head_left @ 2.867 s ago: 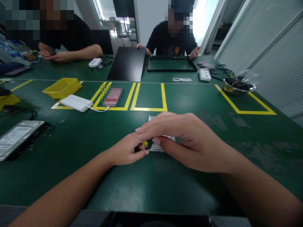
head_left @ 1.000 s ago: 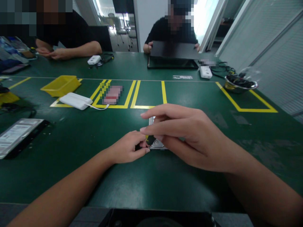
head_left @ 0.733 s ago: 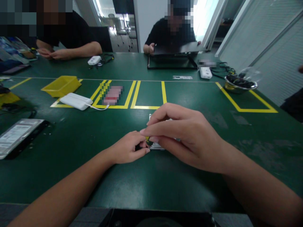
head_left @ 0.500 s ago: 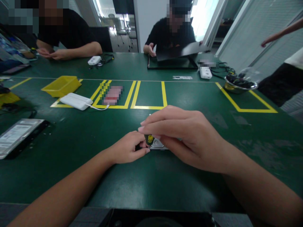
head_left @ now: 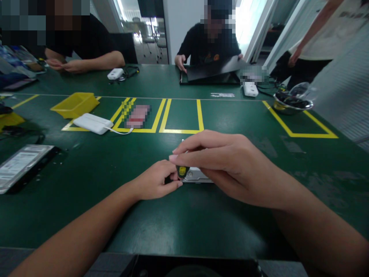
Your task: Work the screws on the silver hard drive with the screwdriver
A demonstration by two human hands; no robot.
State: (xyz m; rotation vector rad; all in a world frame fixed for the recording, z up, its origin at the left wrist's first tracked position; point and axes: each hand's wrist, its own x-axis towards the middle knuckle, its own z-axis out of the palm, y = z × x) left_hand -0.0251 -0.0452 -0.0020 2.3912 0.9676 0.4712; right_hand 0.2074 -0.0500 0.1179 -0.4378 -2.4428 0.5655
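My right hand [head_left: 230, 165] is closed, fingertips pinching a short screwdriver [head_left: 182, 171] with a dark and yellow handle. The screwdriver stands nearly upright at the near left corner of a silver hard drive [head_left: 197, 176] lying flat on the green table; its tip is too small to make out. Much of the drive is hidden under my right hand. At the drive's left edge, my left hand [head_left: 157, 180] is closed, its thumb and curled fingers gripping that corner.
Another hard drive [head_left: 24, 165] lies at the left, small bits beside it. Farther back are a yellow bin [head_left: 75, 105], a white power bank [head_left: 92, 123] cabled to a phone [head_left: 138, 116], and a metal bowl [head_left: 292, 105] of dark items. People sit opposite, one handling a black panel [head_left: 213, 70].
My right hand's fingers have shifted slightly around the screwdriver, baring more of the drive. My left hand stays put. Across the table, the panel is lowered, and a standing person has come further into view.
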